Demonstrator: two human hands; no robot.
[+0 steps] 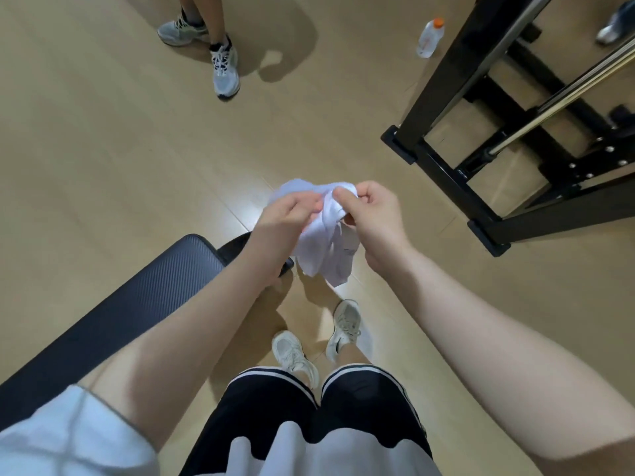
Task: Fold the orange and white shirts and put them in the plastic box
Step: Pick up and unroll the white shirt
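Head view, starting nearest me: both forearms reach forward and down over my shorts and shoes, wrists bent so the palms turn toward each other.

My left hand (287,219) and right hand (369,214) meet at one spot, both pinching the white shirt (326,242) in mid-air. The left fingers are curled narrow onto the bunched top of the cloth. The right thumb and forefinger are closed on a fold just beside them, with the remaining fingers tucked in.

Below the fingers the shirt hangs as a crumpled wad, clear of the floor (120,139). It looks light, limp and not slippery. I judge it will sag wherever it is not held, so the sensible grip is at two separated points, the shoulders or the hem corners, to shake it flat before folding. A padded bench (137,297) lies left of and under my left wrist and could serve as a folding surface.

Beyond the fingertips a black metal rack (457,173) stands to the right. Farther off are a bottle (429,37) and another person's shoes (225,68). I can see neither the orange shirt nor the plastic box.
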